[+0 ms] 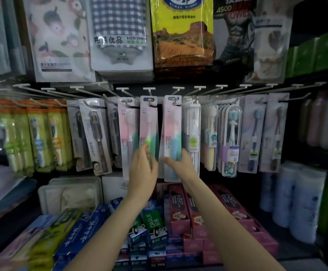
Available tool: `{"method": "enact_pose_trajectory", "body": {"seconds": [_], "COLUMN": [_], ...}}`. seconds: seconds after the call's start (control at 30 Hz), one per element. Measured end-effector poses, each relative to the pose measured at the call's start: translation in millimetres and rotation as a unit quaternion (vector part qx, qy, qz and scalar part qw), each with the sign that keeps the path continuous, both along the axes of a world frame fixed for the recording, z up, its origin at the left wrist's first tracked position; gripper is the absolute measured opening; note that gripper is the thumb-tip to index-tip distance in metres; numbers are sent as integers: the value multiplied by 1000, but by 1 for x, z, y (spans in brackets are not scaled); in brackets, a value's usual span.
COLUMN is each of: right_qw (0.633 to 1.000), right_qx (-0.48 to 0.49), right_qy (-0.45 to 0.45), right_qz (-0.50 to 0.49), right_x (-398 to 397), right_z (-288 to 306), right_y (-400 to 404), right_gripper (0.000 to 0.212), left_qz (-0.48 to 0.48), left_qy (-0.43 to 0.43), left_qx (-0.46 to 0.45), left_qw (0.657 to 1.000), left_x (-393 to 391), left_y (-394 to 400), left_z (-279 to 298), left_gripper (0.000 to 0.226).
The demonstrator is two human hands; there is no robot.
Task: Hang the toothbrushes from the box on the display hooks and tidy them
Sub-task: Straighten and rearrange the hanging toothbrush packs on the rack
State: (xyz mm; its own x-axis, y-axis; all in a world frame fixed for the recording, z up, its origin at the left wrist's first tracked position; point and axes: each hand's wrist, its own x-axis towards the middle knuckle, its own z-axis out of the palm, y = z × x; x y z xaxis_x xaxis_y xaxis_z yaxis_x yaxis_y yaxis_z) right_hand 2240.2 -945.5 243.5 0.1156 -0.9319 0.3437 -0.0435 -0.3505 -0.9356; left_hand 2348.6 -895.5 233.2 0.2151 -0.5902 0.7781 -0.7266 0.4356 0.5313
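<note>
Both my arms reach up to the row of hooks (149, 91), where three pastel toothbrush packs hang side by side in the middle.

My left hand (142, 169) is at the lower part of the green pack (148, 126), the middle one. The fingers are loosely curved against its front, fingertips at the green handle; I cannot tell whether the thumb pinches the card or only rests on it. The pack hangs from its hook, nearly straight.

My right hand (178, 163) holds the blue pack (171, 137) just to the right. The thumb lies across its front near the lower left edge and the fingers wrap behind the right edge, so the card is pinched between them. This pack hangs on its hook, tilted, with its bottom swung toward the left, close to the green pack.

The pink pack (127, 130) hangs to the left of the green one, with no hand on it.

Other toothbrush packs hang on both sides along the row. Towel packs (118, 36) hang above, and toothpaste boxes (155, 220) lie on the shelf under my forearms.
</note>
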Motion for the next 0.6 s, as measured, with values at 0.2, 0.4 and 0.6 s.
{"method": "enact_pose_trajectory", "body": {"seconds": [0.2, 0.4, 0.6], "right_qw": [995, 982, 982], "right_qx": [-39, -156, -117], "right_qy": [47, 55, 102], "right_qz": [83, 90, 103], "right_x": [-10, 12, 4], "right_z": [-21, -42, -42], "right_y": [14, 19, 11], "right_gripper": [62, 46, 61], "left_qz": [-35, 36, 80], "left_qy": [6, 4, -31], "left_qx": [125, 132, 109], "left_qw": [992, 991, 990], "left_x": [-19, -28, -15], "left_y": [-14, -20, -20], "left_z": [26, 32, 37], "left_gripper": [54, 54, 43]}}
